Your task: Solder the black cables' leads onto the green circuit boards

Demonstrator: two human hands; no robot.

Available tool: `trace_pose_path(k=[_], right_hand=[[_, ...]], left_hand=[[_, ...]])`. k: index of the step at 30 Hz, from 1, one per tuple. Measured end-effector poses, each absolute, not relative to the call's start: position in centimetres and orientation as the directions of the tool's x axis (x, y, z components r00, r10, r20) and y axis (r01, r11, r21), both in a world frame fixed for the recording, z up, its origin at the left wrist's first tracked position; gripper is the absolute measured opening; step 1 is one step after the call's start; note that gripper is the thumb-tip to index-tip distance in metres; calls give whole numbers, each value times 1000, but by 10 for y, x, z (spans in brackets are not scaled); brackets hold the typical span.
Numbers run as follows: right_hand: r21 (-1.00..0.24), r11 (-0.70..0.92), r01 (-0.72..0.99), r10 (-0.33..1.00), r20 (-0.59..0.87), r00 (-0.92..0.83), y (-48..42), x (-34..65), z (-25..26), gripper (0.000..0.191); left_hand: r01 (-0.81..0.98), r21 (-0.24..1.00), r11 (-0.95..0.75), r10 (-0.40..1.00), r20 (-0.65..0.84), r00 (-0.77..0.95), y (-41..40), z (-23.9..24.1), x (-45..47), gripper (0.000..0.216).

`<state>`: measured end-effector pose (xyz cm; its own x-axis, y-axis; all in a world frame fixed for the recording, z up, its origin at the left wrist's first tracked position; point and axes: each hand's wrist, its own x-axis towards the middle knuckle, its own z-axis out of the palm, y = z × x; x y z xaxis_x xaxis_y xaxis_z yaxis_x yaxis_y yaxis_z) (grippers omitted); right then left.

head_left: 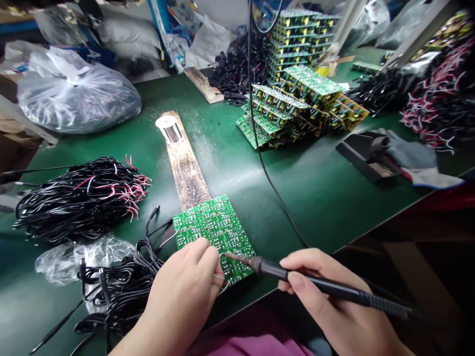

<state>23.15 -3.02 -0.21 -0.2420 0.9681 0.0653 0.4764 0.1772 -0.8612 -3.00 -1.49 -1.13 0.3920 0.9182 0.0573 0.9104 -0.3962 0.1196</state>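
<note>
Green-topped workbench (pixel 319 198), cluttered, seen from above the hands. Items as found:

Centre: one green circuit-board panel (pixel 218 222), lying flat at the near end of a scorched wooden strip (pixel 185 168), its lower corner partly covered by the left hand (pixel 181 291). Left-hand fingers (pixel 200 252) curl over the panel's surface. Red and white wire ends (pixel 218 275) emerge beneath them; whether the fingers pinch these wires or only press the board cannot be told.

Right hand (pixel 326 301): thumb and fingers closed around a black soldering iron (pixel 326 282), held pen-fashion, its tip at the panel just beside the left fingertips. The iron's black cord (pixel 260 148) runs up the bench past the panel.

Left of the panel: a bundle of black leads with red-and-white ends (pixel 81 198), black plug cables (pixel 118 291) beside the left wrist, and crumpled clear plastic (pixel 81 259).

Further back: a solder spool (pixel 169 129) on the strip, stacked green boards (pixel 293 109), and a bulging plastic bag (pixel 76 94).

Right: an iron stand (pixel 365 153) against a grey cloth (pixel 411 153), with more wire bundles (pixel 441 99) beyond.
</note>
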Motion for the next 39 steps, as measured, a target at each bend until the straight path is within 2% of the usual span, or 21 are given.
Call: trace_pose_path(k=[4, 10, 14, 19, 23, 29, 36, 39], right_hand=[[-848, 203, 490, 963, 81, -258, -28, 230, 4, 13], [-750, 343, 566, 937, 227, -267, -27, 216, 24, 14], [-743, 393, 541, 912, 242, -330, -31, 213, 25, 17], [-706, 432, 561, 899, 293, -324, -33, 218, 21, 18], [-711, 360, 605, 933, 294, -208, -34, 215, 23, 14], [-703, 399, 589, 916, 288, -278, -33, 219, 21, 19], [-718, 326, 615, 945, 260, -198, -37, 221, 21, 14], [-706, 314, 635, 948, 269, -170, -37, 223, 20, 13]], left_hand=[[908, 118, -401, 916, 62, 397, -14, -12, -30, 19], [905, 125, -408, 913, 78, 401, -14, -12, -30, 19], [909, 125, -398, 918, 68, 392, -13, -12, -29, 19], [914, 119, -389, 921, 61, 384, -14, -13, -29, 19], [917, 123, -380, 925, 49, 377, -15, -12, -30, 19], [916, 129, -379, 925, 48, 376, -14, -13, -30, 19], [911, 147, -385, 922, 12, 387, -13, -7, -31, 17], [878, 201, -435, 896, 2, 444, -9, 8, -38, 13]])
